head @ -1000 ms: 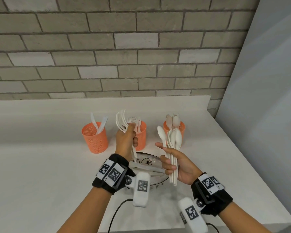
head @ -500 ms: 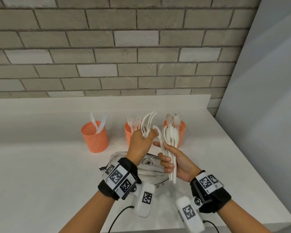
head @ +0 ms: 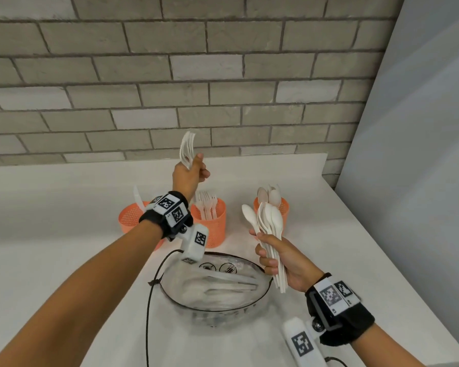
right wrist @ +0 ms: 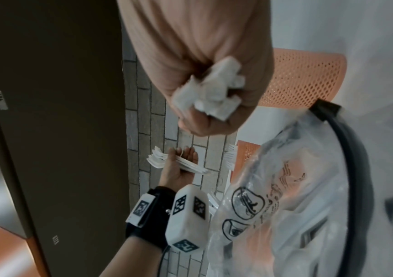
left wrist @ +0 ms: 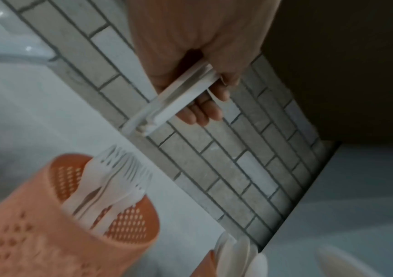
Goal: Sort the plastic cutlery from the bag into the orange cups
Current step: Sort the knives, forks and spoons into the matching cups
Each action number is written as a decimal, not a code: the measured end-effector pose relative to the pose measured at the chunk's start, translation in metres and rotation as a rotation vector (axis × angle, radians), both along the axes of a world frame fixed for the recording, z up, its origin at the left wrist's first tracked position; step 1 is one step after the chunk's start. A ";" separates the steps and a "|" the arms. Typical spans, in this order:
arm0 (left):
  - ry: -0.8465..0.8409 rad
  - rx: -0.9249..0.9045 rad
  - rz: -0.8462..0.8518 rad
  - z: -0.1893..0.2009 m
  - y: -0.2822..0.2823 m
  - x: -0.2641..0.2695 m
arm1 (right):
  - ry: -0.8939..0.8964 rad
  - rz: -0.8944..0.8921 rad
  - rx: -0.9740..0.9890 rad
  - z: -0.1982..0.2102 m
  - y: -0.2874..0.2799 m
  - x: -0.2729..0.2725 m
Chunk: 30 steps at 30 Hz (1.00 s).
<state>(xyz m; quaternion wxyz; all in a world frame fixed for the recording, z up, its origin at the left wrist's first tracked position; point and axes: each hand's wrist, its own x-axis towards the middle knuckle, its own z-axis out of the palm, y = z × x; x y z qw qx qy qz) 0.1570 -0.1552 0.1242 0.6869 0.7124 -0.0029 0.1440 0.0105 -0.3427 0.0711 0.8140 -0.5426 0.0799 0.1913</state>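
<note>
You are gripping forks (head: 187,149) in your left hand (head: 188,174) and spoons (head: 268,221) in your right hand (head: 284,260), cups (head: 210,223) partly filled, more cutlery waiting in the bag (head: 215,287).

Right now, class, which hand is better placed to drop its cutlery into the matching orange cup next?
Left. The left hand holds its forks directly above the fork cup; the right hand holds spoons nearer than the spoon cup, lower.
</note>
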 end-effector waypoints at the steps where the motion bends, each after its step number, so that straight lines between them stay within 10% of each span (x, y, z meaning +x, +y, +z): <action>1: 0.005 -0.015 -0.013 -0.007 -0.002 0.004 | -0.002 -0.003 0.007 0.000 0.000 0.001; 10: 0.084 -0.042 -0.074 -0.059 -0.007 0.012 | -0.006 -0.007 0.028 -0.006 0.002 0.007; 30: -0.024 0.698 0.143 -0.056 -0.016 -0.005 | -0.020 0.119 0.272 -0.011 0.005 0.000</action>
